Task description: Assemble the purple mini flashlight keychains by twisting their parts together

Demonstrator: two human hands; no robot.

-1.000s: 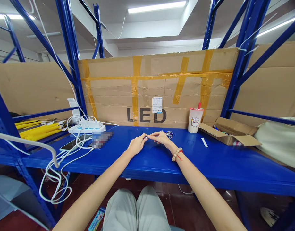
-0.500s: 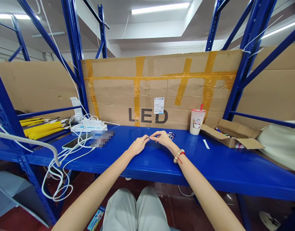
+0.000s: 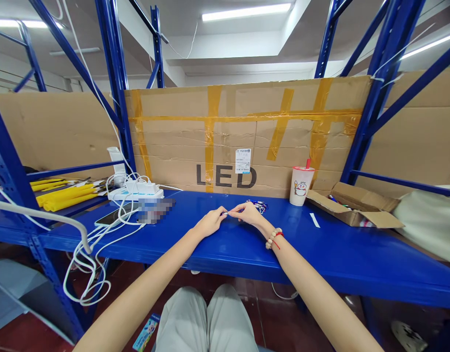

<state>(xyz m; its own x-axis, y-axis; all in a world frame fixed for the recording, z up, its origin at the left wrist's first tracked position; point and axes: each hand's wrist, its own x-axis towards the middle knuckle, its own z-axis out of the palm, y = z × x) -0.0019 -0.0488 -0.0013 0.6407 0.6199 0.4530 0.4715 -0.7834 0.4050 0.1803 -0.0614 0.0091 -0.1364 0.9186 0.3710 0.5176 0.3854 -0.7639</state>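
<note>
My left hand [image 3: 211,222] and my right hand [image 3: 247,213] meet fingertip to fingertip just above the blue shelf top [image 3: 225,249]. Both are closed in a pinch. Between their fingertips shows a tiny pale item [image 3: 225,213], too small to name. Just behind my right hand lies a small heap of blue and silvery pieces [image 3: 260,206], partly hidden by that hand. A beaded bracelet [image 3: 273,238] and a red string are around my right wrist.
A white paper cup [image 3: 299,188] with a red straw stands at the back right. Beside it are a white strip [image 3: 314,220] and an open cardboard box [image 3: 351,205]. To the left lie a power strip [image 3: 137,192], tangled white cables [image 3: 86,274], a phone [image 3: 111,218] and yellow bundles [image 3: 69,196].
My right fingers have shifted very slightly, and the pale item between the fingertips now shows more clearly. The rest looks the same.
</note>
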